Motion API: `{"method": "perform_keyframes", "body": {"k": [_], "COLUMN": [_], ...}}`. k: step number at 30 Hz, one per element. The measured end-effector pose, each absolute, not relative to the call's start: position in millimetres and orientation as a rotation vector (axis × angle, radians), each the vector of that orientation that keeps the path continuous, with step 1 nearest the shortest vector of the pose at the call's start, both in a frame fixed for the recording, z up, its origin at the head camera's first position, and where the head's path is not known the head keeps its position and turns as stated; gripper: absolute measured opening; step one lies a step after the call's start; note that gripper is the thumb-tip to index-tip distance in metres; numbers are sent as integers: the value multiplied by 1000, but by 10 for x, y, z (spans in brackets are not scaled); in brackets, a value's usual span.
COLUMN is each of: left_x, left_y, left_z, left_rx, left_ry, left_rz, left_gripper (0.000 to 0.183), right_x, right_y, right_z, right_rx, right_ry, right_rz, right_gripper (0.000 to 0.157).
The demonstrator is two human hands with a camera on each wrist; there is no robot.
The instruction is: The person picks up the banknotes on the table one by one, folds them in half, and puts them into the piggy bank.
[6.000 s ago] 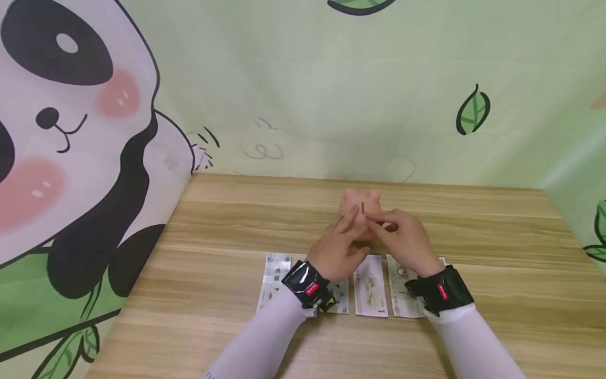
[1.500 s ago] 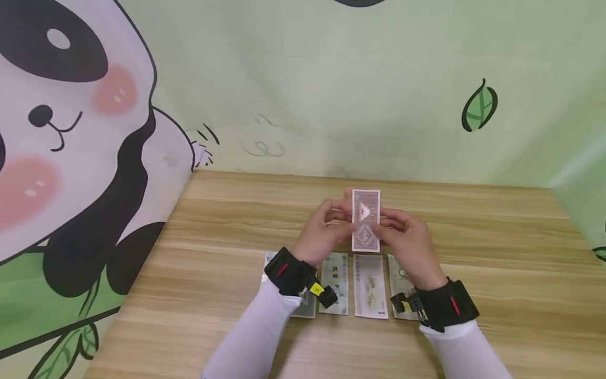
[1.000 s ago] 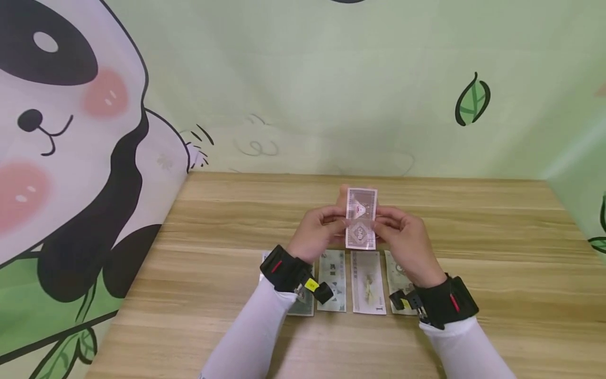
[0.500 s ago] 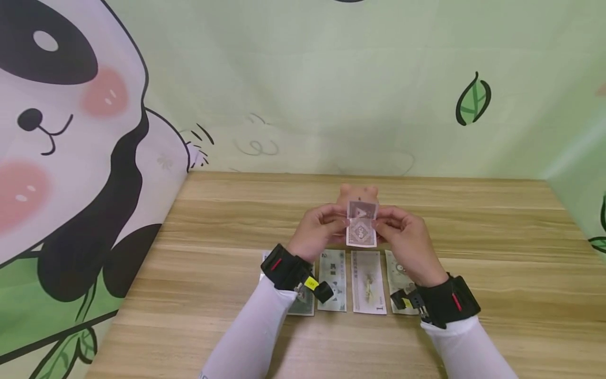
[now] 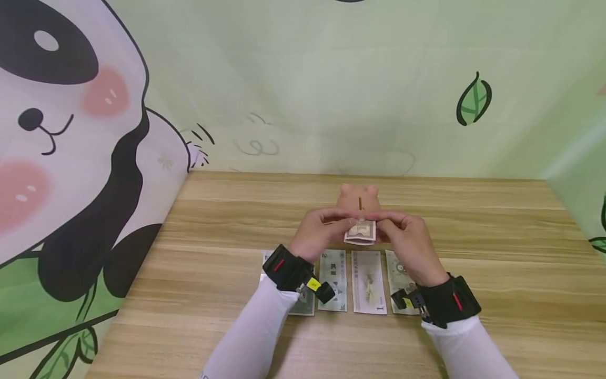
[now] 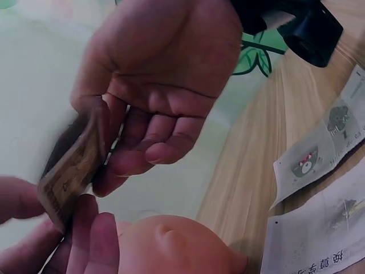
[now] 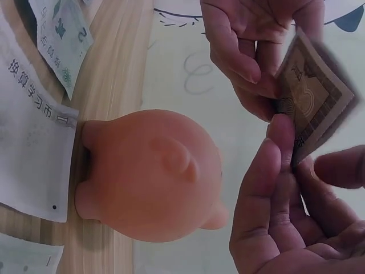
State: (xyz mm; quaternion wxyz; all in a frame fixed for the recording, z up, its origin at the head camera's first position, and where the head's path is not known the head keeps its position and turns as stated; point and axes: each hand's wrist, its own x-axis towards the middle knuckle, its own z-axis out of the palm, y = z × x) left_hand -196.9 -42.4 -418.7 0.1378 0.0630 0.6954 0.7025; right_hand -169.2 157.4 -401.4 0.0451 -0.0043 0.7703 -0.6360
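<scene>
Between both hands a play banknote [image 5: 361, 231] is folded over, raised just in front of a pink piggy bank [image 5: 347, 197]. My left hand [image 5: 318, 231] pinches its left edge, and my right hand [image 5: 411, 242] pinches the right edge. In the right wrist view the banknote [image 7: 313, 94] shows its fold, held by thumbs and fingers above the piggy bank [image 7: 151, 177]. The slot on the piggy bank's top shows uncovered in the head view. From the left wrist, the folded banknote [image 6: 74, 171] stands over the piggy bank [image 6: 177, 248], partly cut off below.
Several more banknotes lie in a row on the wooden table [image 5: 497, 252] nearer the body, among them a green note [image 5: 333, 273] and a purple note [image 5: 369, 281]. The forearms and wrist straps partly cover the outer ones. A panda-printed backdrop [image 5: 303, 95] stands behind the table.
The hands have gone from the piggy bank's slot to holding a flat banknote upright. Since then its upper half has been folded down toward the body, uncovering the piggy bank's slot.
</scene>
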Motion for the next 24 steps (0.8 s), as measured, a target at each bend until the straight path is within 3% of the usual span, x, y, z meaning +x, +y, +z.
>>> {"method": "perform_keyframes", "body": {"k": [10,24], "left_x": [-1938,-1963], "left_y": [-413,-393], "left_z": [-4145,-4190], "left_rx": [150,288], "left_ry": [2115,2064], "left_rz": [2055,2126], "left_gripper": [28,56], "right_x": [-1713,-1716], "right_y": [1572,1609], "right_z": [-4045,-4016], "right_rx": [-122,-80], "right_ry": [2290,2321], "right_rz": [-1902,-2013], "right_gripper": [42,52]}}
